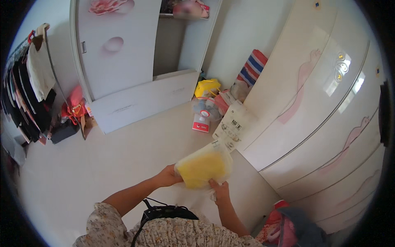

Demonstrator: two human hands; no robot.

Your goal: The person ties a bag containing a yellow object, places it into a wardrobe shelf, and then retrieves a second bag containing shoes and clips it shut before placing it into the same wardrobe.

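- Yellow item in a clear bag (203,168): one; being held up in front of the waist, above the floor.
- Left hand (168,177): gripping the bag's left edge, fingers closing round it (their tips are hiding underneath).
- Right hand (221,191): pinching the lower right edge, thumb pressing on top, the other fingers mostly hiding.
- Floor (144,160): pale, smooth, running across the whole room.
- White wardrobe (119,45): standing at the far wall, its pink-flowered door leaving the right part showing.
- Glossy curved cabinet (304,99): lining the right side.
- Corner goods: yellow bag (207,88), striped bag (252,68), small fan (204,113) and cream printed bag (234,125), sitting close together.
- Clothes rack (51,66): bearing dark and white garments, left.
- Cloth heap (288,226): lying at lower right.
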